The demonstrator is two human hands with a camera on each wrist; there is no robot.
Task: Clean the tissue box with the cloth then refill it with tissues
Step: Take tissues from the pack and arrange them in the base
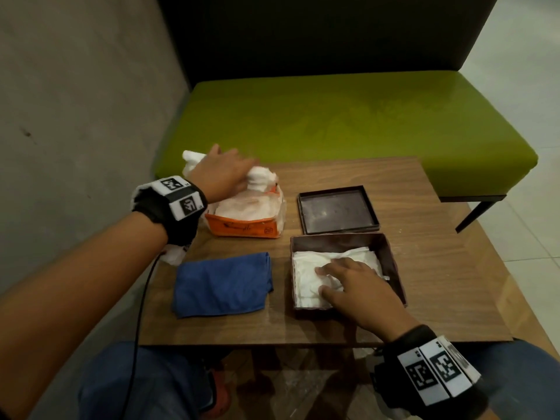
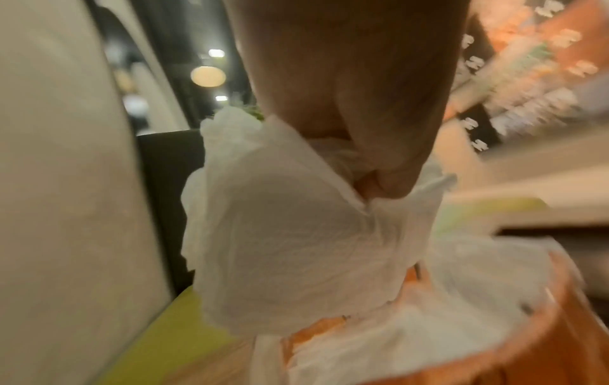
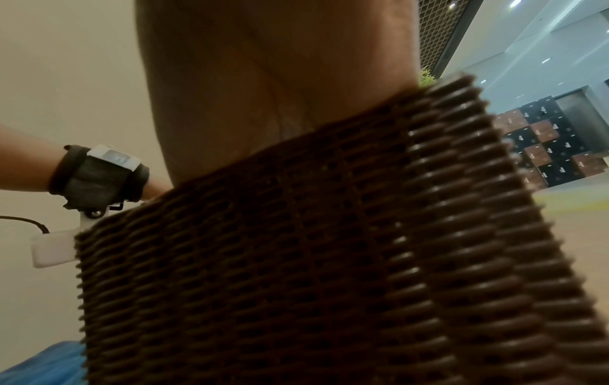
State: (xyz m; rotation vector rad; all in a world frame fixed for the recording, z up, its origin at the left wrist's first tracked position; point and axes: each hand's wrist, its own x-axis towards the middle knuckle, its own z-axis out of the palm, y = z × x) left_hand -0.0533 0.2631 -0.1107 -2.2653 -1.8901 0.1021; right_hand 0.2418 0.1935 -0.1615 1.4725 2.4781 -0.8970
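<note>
Wooden tabletop [image 1: 348, 174] holds the tissue box [image 1: 394, 262], to the right of the left hand [image 1: 221, 171]. Left fingers [image 2: 389, 182] pinch fresh tissues [image 2: 290, 234]; the right hand [image 1: 360, 283] presses flat, fingers straight, in the box.

Glossy wood-grain table [image 1: 424, 259], woven ribbed brown tissue box [image 3: 296, 260], soft blue cloth [image 1: 222, 284]

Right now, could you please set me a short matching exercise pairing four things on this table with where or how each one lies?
Things:
1. blue cloth
2. box lid
3. tissue box
4. orange tissue pack

States:
a. open, white tissues inside, the right hand resting on them
b. lying folded on the table, no hand on it
c. left hand gripping a bunch of tissue above it
d. turned hollow side up, beyond the tissue box

Pairs: 1-b, 2-d, 3-a, 4-c
</note>
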